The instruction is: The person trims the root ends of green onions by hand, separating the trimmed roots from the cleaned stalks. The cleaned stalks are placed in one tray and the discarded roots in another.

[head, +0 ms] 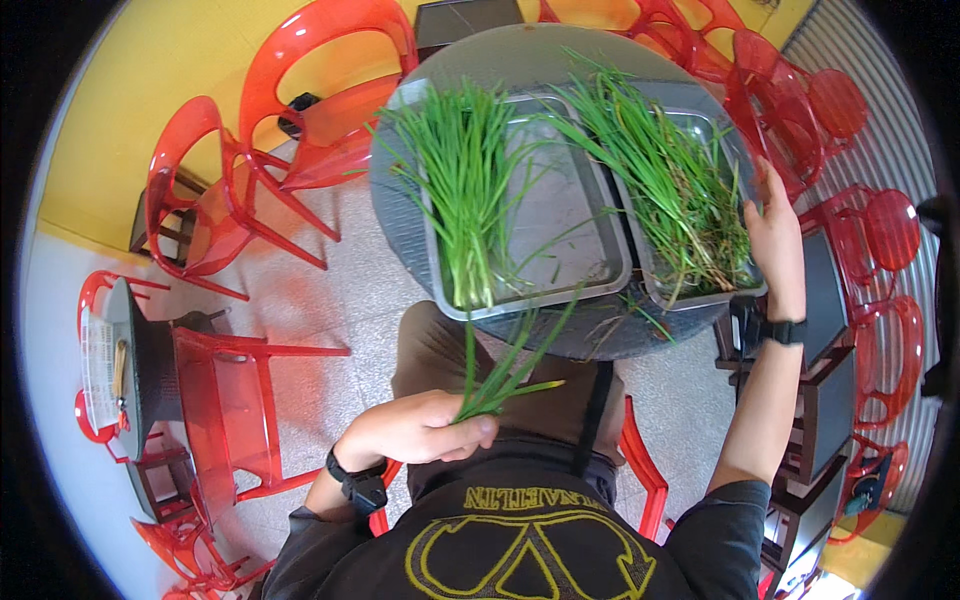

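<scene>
My left hand (427,427) is closed around several loose green stalks (501,386), probably garlic chives, held above my lap. My right hand (776,232) is beside the right metal tray (694,302), its thumb and fingers apart. Whether it touches the tray's rim I cannot tell. In that tray lies a tangled heap of chives (667,180), with brownish roots and dry bits at the near end. A neater bundle of chives (469,195) fills the left side of the left metal tray (562,202), its pale stem ends towards me.
Both trays rest on a round dark table (495,56), with stray chive scraps (645,322) by its near edge. Red transparent chairs (330,135) stand around. At the left, another table (127,375) holds a white basket (97,367). Dark wooden furniture (829,412) is at the right.
</scene>
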{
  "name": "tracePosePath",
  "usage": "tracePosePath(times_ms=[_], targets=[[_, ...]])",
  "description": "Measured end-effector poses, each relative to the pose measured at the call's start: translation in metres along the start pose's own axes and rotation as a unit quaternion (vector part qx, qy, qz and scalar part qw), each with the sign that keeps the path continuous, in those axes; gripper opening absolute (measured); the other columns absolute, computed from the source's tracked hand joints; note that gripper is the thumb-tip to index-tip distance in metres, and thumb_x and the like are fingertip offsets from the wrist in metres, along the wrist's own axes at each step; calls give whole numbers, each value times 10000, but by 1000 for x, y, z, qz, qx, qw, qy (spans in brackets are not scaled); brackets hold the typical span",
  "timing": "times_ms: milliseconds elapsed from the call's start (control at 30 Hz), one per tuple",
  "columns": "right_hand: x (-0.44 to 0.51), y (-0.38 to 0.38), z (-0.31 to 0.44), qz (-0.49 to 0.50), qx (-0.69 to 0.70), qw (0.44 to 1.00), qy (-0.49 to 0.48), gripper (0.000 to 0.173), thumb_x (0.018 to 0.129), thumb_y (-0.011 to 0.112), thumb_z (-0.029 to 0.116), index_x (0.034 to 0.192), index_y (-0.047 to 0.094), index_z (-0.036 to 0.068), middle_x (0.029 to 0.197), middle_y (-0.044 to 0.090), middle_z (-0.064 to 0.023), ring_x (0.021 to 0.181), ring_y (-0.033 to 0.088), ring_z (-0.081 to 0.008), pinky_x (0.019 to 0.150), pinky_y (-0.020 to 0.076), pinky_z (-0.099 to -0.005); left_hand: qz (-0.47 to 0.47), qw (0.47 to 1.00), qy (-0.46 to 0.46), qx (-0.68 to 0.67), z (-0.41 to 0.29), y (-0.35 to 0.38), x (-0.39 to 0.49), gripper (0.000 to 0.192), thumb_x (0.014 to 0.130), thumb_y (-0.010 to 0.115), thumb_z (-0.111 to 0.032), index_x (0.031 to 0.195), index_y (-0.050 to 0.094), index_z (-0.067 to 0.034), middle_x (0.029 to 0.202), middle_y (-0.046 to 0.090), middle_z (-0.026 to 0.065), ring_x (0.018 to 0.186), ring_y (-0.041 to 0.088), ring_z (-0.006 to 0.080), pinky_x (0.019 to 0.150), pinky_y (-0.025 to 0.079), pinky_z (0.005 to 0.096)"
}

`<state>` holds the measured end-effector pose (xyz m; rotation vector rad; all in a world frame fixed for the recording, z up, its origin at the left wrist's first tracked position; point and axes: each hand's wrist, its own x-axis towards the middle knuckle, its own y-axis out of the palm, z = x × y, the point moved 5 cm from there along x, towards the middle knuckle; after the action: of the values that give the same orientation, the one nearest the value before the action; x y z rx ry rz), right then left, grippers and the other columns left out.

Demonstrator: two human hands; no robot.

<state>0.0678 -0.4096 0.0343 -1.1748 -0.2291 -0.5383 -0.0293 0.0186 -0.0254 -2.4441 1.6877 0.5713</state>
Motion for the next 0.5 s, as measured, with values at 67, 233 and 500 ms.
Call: tracePosePath(times_ms=[67, 233, 500], targets=[[-9, -5, 40, -36, 125, 990, -51, 390, 951, 569, 43, 1338, 547, 1, 1084, 708, -141, 1043, 665, -235, 962, 486, -324, 4, 1000, -5, 16, 1, 1, 1, 328, 1091, 404, -252, 914, 552, -19, 623, 478, -18, 539, 457, 94, 524, 385, 267], [-40, -3, 125, 200, 488, 850, 11, 259, 997, 569, 82, 1225, 624, -28, 1098, 717, -85, 1034, 642, -127, 932, 477, -260, 37, 999, -5, 22, 1, 5, 4, 339, 1092, 408, -273, 927, 562, -19, 612, 457, -26, 542, 448, 99, 526, 385, 281], [-67, 39, 213, 496, 548, 673, -29, 250, 979, 631, 156, 1147, 668, -26, 1009, 721, -57, 963, 640, -104, 864, 497, -258, 112, 994, -13, 0, 6, 16, 1, 373, 1087, 409, -348, 968, 569, -32, 590, 482, -18, 532, 463, 111, 525, 390, 292]])
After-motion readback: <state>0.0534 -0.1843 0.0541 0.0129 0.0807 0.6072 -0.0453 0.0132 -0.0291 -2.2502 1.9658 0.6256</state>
